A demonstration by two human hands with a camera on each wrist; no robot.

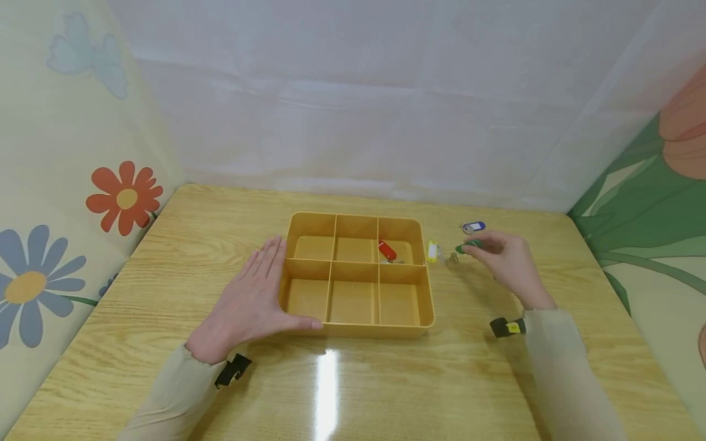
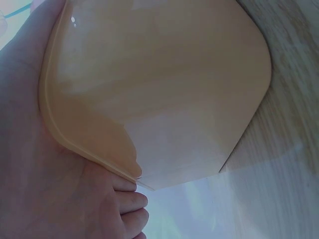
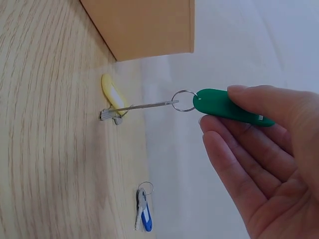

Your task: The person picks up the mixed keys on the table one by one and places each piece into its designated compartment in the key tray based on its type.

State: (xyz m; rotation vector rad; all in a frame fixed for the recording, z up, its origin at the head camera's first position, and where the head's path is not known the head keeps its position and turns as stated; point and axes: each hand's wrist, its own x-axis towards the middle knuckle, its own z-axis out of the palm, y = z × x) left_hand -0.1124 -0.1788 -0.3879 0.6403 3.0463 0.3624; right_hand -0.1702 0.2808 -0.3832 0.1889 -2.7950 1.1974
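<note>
My right hand point(image 1: 508, 263) pinches a green key tag point(image 3: 217, 103) between thumb and fingers. From its ring hangs a key point(image 3: 142, 106), held above the table. My left hand point(image 1: 248, 303) lies with straight fingers along the left side of a yellow divided box point(image 1: 358, 331), thumb on the front rim. In the left wrist view the palm touches the corner of the box. A red key tag point(image 1: 387, 250) lies in the back right compartment. Just right of the box is a yellow key tag point(image 1: 432, 251) with its key; a blue key tag point(image 1: 474, 227) with a key lies farther back.
The box stands on a wooden table point(image 1: 231, 214) and has two rows of compartments. A white sheet point(image 1: 353, 110) hangs behind the table. Patterned panels with flowers point(image 1: 127, 198) stand at both sides.
</note>
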